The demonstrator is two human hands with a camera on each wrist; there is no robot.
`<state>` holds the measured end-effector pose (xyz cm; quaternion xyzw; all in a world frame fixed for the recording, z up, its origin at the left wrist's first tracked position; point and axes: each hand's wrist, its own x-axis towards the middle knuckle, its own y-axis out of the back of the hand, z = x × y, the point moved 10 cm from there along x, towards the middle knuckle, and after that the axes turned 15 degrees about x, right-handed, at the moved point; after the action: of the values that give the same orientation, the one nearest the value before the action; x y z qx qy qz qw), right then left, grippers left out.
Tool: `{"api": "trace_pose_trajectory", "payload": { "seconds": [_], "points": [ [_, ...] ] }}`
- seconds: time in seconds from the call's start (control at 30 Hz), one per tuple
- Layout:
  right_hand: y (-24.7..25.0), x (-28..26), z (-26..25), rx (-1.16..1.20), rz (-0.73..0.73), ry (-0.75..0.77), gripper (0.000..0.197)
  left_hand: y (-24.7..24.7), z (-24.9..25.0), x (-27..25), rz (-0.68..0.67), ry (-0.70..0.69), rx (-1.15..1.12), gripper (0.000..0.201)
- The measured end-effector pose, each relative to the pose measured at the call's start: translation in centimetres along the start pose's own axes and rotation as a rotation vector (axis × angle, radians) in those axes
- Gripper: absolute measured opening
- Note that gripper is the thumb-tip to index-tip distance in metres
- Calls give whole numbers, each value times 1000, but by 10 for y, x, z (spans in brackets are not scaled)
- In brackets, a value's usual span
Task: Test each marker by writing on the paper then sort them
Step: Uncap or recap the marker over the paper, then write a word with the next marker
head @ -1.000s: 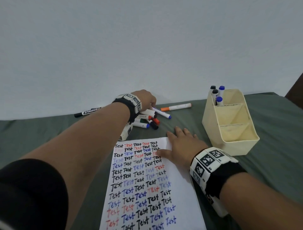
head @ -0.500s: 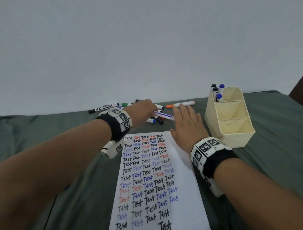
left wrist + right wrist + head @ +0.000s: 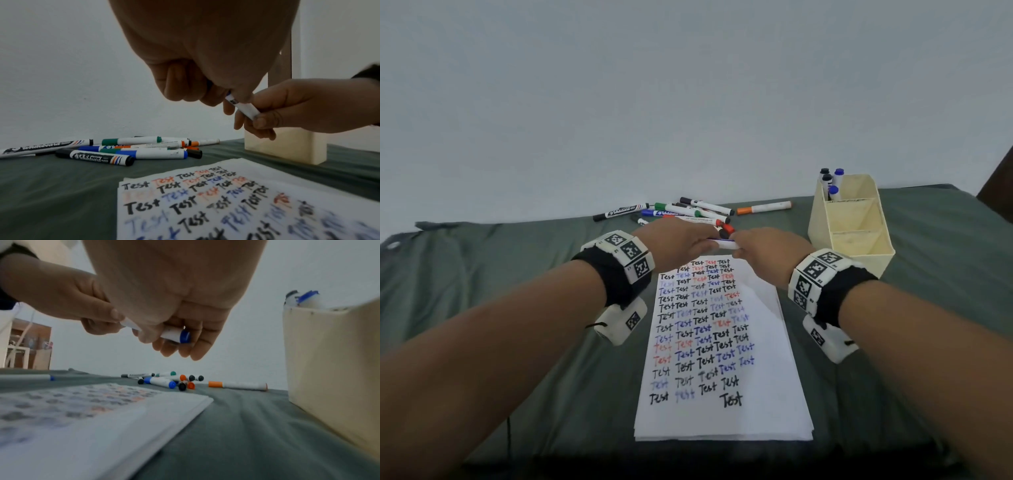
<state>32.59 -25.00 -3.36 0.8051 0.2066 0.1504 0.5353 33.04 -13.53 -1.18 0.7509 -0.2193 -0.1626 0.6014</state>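
A white marker with blue ends [image 3: 725,244] hangs level above the top edge of the paper [image 3: 722,421], held between both hands. My left hand [image 3: 688,245] curls its fingers round the marker's left end, hiding it. My right hand [image 3: 760,251] pinches the barrel [image 3: 243,108] between thumb and fingers. The blue butt end [image 3: 184,336] shows under my right palm in the right wrist view. The paper is covered with rows of "Test" in black, blue and red. A pile of loose markers [image 3: 688,212] lies just beyond the hands.
A cream organiser with three compartments [image 3: 859,253] stands at the right; several black and blue markers [image 3: 831,183] stand in its far compartment. An orange-capped marker [image 3: 763,207] and a black whiteboard marker [image 3: 619,212] lie apart from the pile. Green cloth covers the table.
My left hand drew the blue marker out of the pile and back towards the paper. My right hand lifted off the paper and took hold of the marker's other end.
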Motion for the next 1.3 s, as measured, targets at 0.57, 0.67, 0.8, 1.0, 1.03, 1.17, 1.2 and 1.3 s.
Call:
{"api": "trace_pose_trajectory", "payload": {
  "seconds": [0.57,0.67,0.8,1.0,1.03,1.17,1.2,1.3],
  "points": [
    [67,-8,-65,191,193,38,17,123,-81,-60,-148,130,331,63],
    [69,-8,-58,201,205,5,16,116,-91,-67,-216,177,326,53],
    [59,-15,-43,339,235,-26,37,67,-80,-78,-294,183,224,54],
    [28,-37,-29,428,242,1,35,-45,-39,-99,-408,140,152,27],
    [22,-41,-25,457,248,-11,29,-60,-32,-100,-419,126,142,25],
    [-4,-58,-8,830,241,-94,36,-78,-28,-102,-349,163,11,30],
    [-9,-62,-7,888,216,-99,46,-77,-33,-104,-318,197,-37,34],
    [-27,-70,-7,1042,130,-100,64,-79,-49,-109,-272,264,-104,36]
  ]
}}
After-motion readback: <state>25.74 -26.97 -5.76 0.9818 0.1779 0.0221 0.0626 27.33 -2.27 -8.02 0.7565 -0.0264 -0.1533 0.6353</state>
